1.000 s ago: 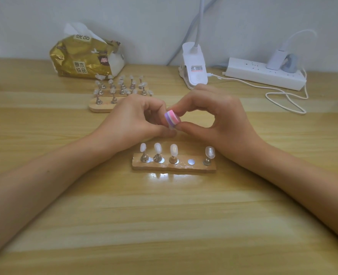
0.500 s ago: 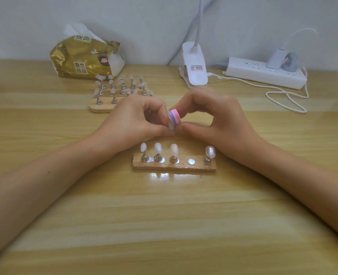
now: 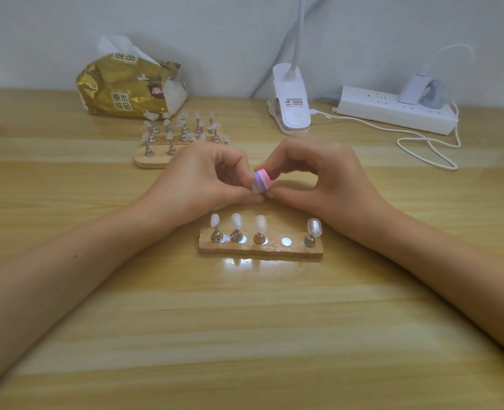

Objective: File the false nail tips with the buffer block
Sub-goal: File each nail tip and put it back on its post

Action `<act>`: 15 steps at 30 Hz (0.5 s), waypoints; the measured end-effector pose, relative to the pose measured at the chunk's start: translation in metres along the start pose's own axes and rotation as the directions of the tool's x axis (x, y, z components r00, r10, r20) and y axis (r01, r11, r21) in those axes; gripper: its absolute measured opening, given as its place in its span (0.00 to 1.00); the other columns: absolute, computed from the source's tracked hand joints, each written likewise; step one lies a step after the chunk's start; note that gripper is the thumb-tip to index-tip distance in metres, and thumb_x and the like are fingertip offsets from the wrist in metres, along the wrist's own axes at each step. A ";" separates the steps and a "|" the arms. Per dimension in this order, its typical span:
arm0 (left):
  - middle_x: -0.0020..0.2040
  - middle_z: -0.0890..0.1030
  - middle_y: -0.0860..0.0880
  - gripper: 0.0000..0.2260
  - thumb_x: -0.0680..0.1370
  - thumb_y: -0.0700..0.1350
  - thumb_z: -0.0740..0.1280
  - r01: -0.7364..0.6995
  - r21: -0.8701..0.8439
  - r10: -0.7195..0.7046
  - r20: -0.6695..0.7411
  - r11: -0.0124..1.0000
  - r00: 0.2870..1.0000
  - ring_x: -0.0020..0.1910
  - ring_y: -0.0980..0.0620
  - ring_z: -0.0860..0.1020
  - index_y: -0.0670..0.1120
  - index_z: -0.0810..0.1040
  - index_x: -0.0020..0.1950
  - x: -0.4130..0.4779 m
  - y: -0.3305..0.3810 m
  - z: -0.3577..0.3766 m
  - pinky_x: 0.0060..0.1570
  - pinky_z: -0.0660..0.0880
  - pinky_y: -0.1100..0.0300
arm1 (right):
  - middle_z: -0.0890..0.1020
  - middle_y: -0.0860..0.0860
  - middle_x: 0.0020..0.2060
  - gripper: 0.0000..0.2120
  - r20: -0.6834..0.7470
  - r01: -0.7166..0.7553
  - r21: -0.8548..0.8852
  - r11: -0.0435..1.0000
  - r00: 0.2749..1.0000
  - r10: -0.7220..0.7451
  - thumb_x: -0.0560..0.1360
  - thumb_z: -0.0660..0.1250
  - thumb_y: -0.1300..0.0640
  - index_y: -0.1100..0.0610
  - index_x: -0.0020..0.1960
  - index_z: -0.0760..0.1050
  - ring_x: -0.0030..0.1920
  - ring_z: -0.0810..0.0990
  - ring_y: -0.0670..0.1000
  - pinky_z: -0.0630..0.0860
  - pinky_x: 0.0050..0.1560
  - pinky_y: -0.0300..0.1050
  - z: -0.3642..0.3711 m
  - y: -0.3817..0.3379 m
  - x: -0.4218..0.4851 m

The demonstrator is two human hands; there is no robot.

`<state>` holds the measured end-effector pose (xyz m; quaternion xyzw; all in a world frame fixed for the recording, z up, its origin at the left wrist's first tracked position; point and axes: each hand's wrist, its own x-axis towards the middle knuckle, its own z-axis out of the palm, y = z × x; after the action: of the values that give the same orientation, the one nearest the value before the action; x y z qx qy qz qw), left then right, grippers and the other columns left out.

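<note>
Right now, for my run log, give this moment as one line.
phase: filing | right hand: pinches buffer block | left hand: holds nail tip against block | near holder: one slot empty

— that table (image 3: pixel 245 335)? wood grain, slight sheen.
— and the stand (image 3: pixel 259 250) on it is bare matt wood, shiny metal pegs (image 3: pixel 236 235), glossy translucent plastic tips (image 3: pixel 314 226).
— behind the stand, the pack (image 3: pixel 126 87) is crinkled gold foil.

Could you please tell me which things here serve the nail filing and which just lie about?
Job: buffer block, held tip, near holder, far holder, left hand, right hand.
Idle: tissue pack, lamp clip, power strip.
</note>
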<state>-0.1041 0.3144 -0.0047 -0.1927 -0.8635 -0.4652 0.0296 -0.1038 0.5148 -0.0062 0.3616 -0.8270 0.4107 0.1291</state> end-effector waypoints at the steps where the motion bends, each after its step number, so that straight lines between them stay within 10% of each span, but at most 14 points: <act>1: 0.28 0.79 0.58 0.10 0.65 0.42 0.81 -0.001 0.004 0.001 -0.001 1.000 1.000 0.29 0.64 0.74 0.50 0.80 0.33 0.000 0.000 0.000 0.33 0.67 0.74 | 0.84 0.57 0.44 0.05 -0.004 -0.008 0.005 1.000 1.000 0.008 0.73 0.75 0.66 0.65 0.48 0.82 0.47 0.84 0.53 0.79 0.55 0.54 0.000 0.000 0.000; 15: 0.29 0.80 0.58 0.10 0.65 0.43 0.81 0.009 0.001 -0.009 -0.013 1.000 1.000 0.29 0.64 0.74 0.51 0.80 0.32 0.000 -0.001 0.000 0.33 0.67 0.75 | 0.84 0.56 0.42 0.04 -0.013 -0.033 -0.011 0.999 0.999 0.033 0.73 0.75 0.66 0.65 0.47 0.82 0.46 0.84 0.51 0.80 0.54 0.51 0.001 0.001 0.000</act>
<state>-0.1042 0.3136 -0.0060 -0.1859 -0.8643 -0.4662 0.0332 -0.1048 0.5146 -0.0076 0.3445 -0.8343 0.4106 0.1295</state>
